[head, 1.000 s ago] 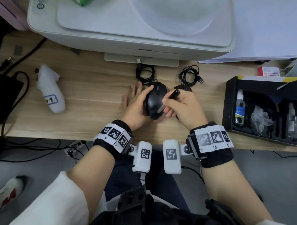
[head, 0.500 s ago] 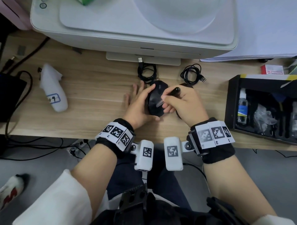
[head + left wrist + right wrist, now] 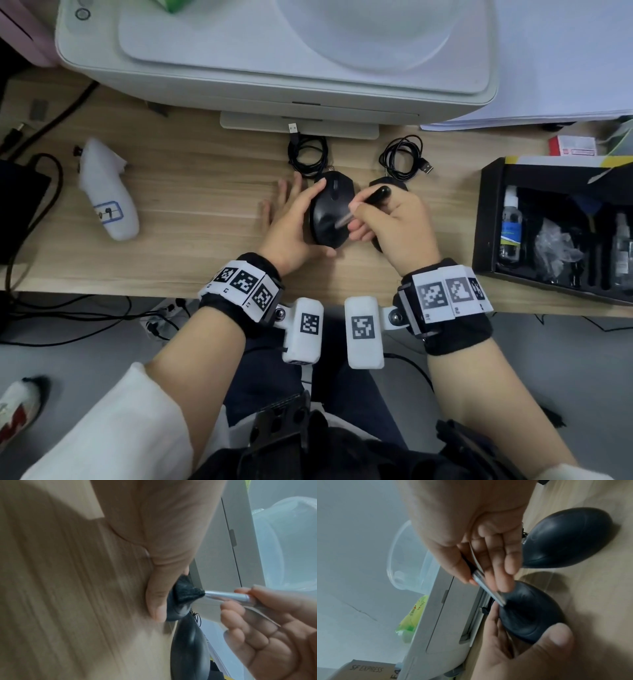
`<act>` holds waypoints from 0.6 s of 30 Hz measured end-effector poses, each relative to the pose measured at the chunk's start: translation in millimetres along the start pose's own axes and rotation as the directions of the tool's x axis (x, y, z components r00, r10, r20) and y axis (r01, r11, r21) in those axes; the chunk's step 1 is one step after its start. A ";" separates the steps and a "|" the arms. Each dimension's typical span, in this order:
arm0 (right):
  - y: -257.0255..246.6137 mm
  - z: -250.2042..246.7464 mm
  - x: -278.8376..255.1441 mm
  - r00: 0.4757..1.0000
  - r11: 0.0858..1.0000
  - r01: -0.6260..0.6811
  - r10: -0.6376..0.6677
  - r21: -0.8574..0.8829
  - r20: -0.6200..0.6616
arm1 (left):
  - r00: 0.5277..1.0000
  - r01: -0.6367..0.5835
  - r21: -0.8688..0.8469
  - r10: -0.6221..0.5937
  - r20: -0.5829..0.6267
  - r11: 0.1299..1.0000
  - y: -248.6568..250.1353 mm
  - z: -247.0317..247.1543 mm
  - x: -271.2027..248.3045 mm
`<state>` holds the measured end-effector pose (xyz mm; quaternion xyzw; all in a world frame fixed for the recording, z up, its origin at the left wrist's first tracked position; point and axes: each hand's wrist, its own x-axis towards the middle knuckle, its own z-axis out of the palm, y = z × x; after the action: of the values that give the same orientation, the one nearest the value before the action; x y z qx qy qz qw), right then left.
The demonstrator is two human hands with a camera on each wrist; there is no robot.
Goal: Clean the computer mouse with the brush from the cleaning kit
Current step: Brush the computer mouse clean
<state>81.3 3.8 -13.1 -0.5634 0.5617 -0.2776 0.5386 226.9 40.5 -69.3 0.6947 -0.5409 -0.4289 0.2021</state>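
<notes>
The right hand (image 3: 400, 226) fingers (image 3: 494, 563) pinch one thin black brush with a silver collar (image 3: 363, 209), its bristles on one shiny black computer mouse (image 3: 330, 212). The left hand (image 3: 291, 226) cups that mouse on the light wooden bench (image 3: 191, 192). Two coiled black cables (image 3: 308, 152) lie behind, near one big white printer (image 3: 274, 51). One open black kit box (image 3: 561, 222) sits at the right.

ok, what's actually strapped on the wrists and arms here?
Both forearms bare. Each wrist has a black band carrying white blocks printed with black square tags. A white camera pod with its own tag hangs off each: left, right. A white sleeve is pushed up the left arm.
</notes>
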 end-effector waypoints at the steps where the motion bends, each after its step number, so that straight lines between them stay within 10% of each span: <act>1: 0.9 -1.2 -0.1 0.999 1.000 0.019 -0.019 0.010 -0.045 | 1.000 0.002 0.002 -0.002 -0.005 1.000 -0.1 0.1 0.4; 7: 3.8 -9.1 -6.0 0.997 0.999 -0.043 0.045 -0.026 0.070 | 1.000 -0.005 0.006 0.006 -0.016 1.000 0.1 1.4 -0.4; 18: 8.3 -16.3 -11.1 0.990 1.000 0.028 -0.027 0.004 -0.139 | 0.999 0.004 -0.009 -0.004 -0.034 1.000 3.7 0.6 -1.2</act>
<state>61.2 11.1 -13.2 -0.5488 0.5894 -0.3251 0.4958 224.2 40.5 -66.4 0.7021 -0.5342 -0.4196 0.2136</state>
